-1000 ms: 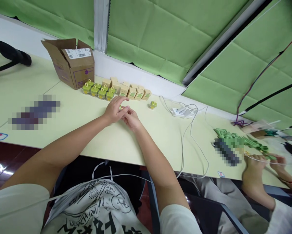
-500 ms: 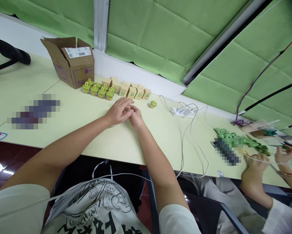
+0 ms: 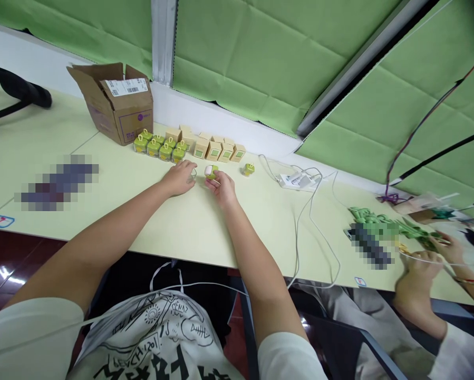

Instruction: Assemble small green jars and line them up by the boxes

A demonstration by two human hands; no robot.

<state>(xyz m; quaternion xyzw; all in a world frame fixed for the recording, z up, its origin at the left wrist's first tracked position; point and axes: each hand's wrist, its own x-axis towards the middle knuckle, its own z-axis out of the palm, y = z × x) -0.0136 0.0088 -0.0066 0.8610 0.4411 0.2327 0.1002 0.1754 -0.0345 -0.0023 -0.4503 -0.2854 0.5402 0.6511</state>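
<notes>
My left hand [image 3: 177, 178] is closed around a small clear container [image 3: 192, 175], partly hidden by the fingers. In my right hand [image 3: 224, 188], a small green lid [image 3: 214, 170] is pinched, with a pale pinkish-white piece [image 3: 209, 171] showing on its left side. A gap separates the two hands. Beyond the left hand stand several small clear tubs with green lids [image 3: 165, 151] and loop handles, set in rows. One more green-lidded tub [image 3: 249, 169] stands by itself, right of my right hand.
Several small tan boxes [image 3: 213, 151] line the wall beside an open cardboard carton [image 3: 132, 119]. Right of them lies a power strip [image 3: 298, 181] with white cables running across the table [image 3: 268, 221]. At far right, a co-worker's hands [image 3: 424, 264] are near green braided pieces [image 3: 373, 217].
My hands were together; now they are apart. The clear container has come away from the green lid, the container in my left hand and the lid in my right.
</notes>
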